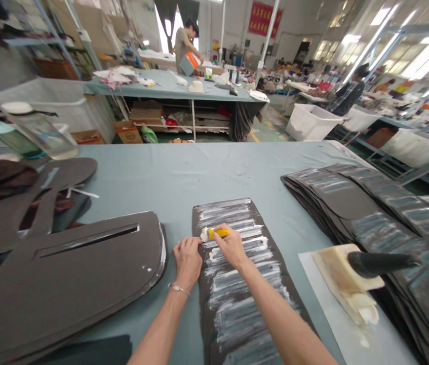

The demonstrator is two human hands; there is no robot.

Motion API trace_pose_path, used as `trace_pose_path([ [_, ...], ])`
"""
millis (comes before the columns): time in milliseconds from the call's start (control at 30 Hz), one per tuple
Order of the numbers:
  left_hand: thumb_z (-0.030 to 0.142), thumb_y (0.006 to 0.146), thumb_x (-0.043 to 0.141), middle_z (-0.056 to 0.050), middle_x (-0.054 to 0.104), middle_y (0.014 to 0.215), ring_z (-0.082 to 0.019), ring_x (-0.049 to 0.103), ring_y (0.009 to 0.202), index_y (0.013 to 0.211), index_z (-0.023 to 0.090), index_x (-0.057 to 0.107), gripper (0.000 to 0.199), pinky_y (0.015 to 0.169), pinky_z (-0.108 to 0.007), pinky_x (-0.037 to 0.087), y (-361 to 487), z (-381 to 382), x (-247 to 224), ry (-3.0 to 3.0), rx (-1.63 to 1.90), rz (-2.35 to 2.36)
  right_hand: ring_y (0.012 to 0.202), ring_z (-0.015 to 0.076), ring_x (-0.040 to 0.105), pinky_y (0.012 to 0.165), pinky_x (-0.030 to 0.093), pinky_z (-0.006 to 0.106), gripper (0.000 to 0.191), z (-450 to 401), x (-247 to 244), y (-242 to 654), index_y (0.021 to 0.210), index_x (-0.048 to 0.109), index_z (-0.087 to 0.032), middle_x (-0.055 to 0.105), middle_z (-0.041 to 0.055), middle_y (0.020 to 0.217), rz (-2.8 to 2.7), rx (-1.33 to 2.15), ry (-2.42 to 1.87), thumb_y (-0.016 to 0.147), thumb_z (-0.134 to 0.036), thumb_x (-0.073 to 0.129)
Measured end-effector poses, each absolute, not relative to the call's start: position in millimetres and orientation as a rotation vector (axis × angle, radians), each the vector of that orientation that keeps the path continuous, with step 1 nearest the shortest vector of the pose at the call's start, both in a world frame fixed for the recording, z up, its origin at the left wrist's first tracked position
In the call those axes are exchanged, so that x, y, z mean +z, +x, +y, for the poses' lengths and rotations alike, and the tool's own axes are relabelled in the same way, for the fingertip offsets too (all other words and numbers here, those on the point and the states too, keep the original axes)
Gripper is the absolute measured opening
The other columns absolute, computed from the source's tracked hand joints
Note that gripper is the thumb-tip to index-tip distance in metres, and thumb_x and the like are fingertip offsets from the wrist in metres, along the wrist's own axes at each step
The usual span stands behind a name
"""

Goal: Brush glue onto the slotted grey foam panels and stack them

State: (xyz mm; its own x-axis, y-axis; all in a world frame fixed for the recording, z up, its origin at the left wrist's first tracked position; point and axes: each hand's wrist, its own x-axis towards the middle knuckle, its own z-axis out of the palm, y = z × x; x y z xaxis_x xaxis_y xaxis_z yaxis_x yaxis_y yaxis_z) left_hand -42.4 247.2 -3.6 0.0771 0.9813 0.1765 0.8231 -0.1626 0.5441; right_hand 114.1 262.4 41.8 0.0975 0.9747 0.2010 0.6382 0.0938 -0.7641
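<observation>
Workshop bench [168, 172], paste stage: right hand [229, 247] pinches yellow brush [218, 233] on dark foam panel [229, 314]; left hand [187, 261] rests open, holding nothing. Bare strips between white paste [233, 281] call for more strokes.

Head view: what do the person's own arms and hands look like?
The left forearm and right forearm are bare, with no sleeves. The left hand and right hand wear no gloves; a thin silver bracelet circles the left wrist.
</observation>
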Motion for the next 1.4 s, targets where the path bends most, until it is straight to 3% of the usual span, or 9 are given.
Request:
trace_pose_path([
  [267,0.008,0.08,0.039,-0.004,0.065,0.1,-0.021,0.049,0.107,0.095,0.024,0.061,0.031,0.095,-0.041,0.027,-46.7,248.9,-8.2,1.978,0.807,1.794,0.052,0.0139,0.044,0.056,0.03,0.025,0.022,272.1,53.2,228.5,0.077,0.062,-0.02,0.051,-0.0019,0.054,-1.334,0.103,-2.07,0.078,-0.035,0.046],
  [367,0.009,0.081,0.039,-0.004,0.065,0.095,-0.021,0.051,0.103,0.092,0.024,0.062,0.03,0.094,-0.041,0.028,-44.1,263.9,-6.0,1.927,0.84,1.864,0.053,0.0128,0.045,0.056,0.032,0.024,0.023,285.0,56.7,203.4,0.079,0.062,-0.02,0.054,-0.0018,0.058,-1.373,0.21,-1.917,0.079,-0.037,0.046],
  [533,0.007,0.081,0.037,-0.007,0.061,0.108,-0.02,0.05,0.104,0.108,0.021,0.057,0.037,0.092,-0.038,0.031,-34.6,299.5,2.5,1.934,0.837,1.956,0.054,0.0121,0.047,0.056,0.035,0.022,0.024,320.0,53.3,123.2,0.082,0.062,-0.02,0.057,-0.0022,0.062,-1.433,0.448,-1.662,0.08,-0.039,0.047],
  [633,0.006,0.079,0.037,-0.008,0.061,0.107,-0.021,0.05,0.105,0.105,0.021,0.059,0.037,0.092,-0.04,0.03,-30.8,312.4,3.1,1.966,0.762,1.954,0.055,0.0118,0.048,0.056,0.036,0.021,0.023,337.2,42.9,98.5,0.082,0.063,-0.021,0.058,-0.0027,0.063,-1.517,0.543,-1.581,0.079,-0.038,0.048],
  [767,0.004,0.075,0.04,-0.006,0.063,0.103,-0.023,0.046,0.108,0.097,0.023,0.061,0.036,0.095,-0.045,0.024,-32.5,314.9,-3.5,2.031,0.763,1.937,0.053,0.0126,0.049,0.054,0.036,0.022,0.023,349.1,26.4,135.6,0.08,0.065,-0.02,0.056,-0.003,0.057,-1.508,0.596,-1.648,0.075,-0.037,0.049],
  [967,0.008,0.079,0.04,-0.007,0.064,0.1,-0.024,0.046,0.107,0.096,0.022,0.063,0.032,0.095,-0.046,0.024,-29.9,318.5,-10.9,1.969,0.839,1.989,0.051,0.0141,0.047,0.054,0.034,0.024,0.024,357.9,36.3,229.5,0.076,0.064,-0.019,0.053,-0.0022,0.052,-1.309,0.154,-1.963,0.071,-0.035,0.047],
  [1100,0.015,0.083,0.039,-0.008,0.064,0.105,-0.026,0.045,0.108,0.104,0.023,0.062,0.032,0.094,-0.047,0.025,-24.2,328.5,-10.1,1.927,0.892,2.091,0.051,0.0128,0.048,0.054,0.035,0.023,0.024,371.4,42.6,174.9,0.08,0.064,-0.018,0.054,-0.0027,0.052,-1.365,0.331,-1.786,0.074,-0.035,0.047],
  [1233,0.01,0.08,0.04,-0.007,0.063,0.109,-0.025,0.045,0.109,0.104,0.026,0.062,0.036,0.094,-0.047,0.024,-25.6,333.1,-10.0,2.062,0.822,2.03,0.05,0.0113,0.048,0.053,0.036,0.021,0.022,392.1,33.4,99.0,0.081,0.064,-0.019,0.055,-0.0045,0.052,-1.434,0.631,-1.597,0.073,-0.034,0.05],
  [1400,0.01,0.079,0.041,-0.005,0.063,0.109,-0.025,0.045,0.11,0.105,0.026,0.061,0.037,0.095,-0.048,0.023,-30.2,334.9,-16.5,2.09,0.792,2.032,0.05,0.0118,0.047,0.052,0.035,0.021,0.021,407.5,23.0,141.8,0.076,0.065,-0.02,0.054,-0.0045,0.05,-1.391,0.547,-1.757,0.068,-0.031,0.049],
])
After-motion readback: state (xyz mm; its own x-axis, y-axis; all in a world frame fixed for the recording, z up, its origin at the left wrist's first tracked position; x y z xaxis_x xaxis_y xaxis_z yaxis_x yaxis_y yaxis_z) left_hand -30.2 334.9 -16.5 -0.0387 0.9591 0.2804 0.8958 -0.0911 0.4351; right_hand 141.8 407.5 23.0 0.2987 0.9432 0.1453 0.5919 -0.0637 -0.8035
